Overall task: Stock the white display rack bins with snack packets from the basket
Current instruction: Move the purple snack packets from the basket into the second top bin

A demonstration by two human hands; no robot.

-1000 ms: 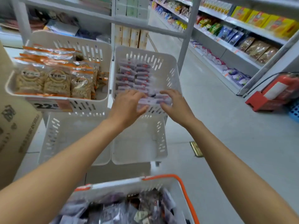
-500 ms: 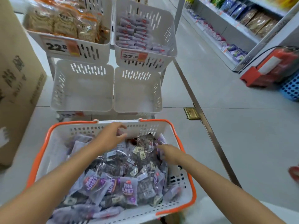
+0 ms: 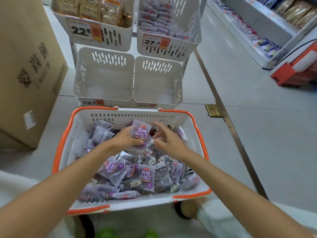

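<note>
Left hand (image 3: 125, 139) grips a purple packet (image 3: 141, 133) (above the basket (image 3: 120, 115)); right hand (image 3: 169, 141) splayed open.

A retail shop is shown. Printed price labels (image 3: 80, 30) are fixed to the fronts of the white rack bins (image 3: 118, 41). Long shelves (image 3: 267, 23) of packaged goods (image 3: 295, 11) are ranged along the aisle. A cardboard carton (image 3: 25, 74) is set on the floor (image 3: 257, 134) beside the bins.
</note>
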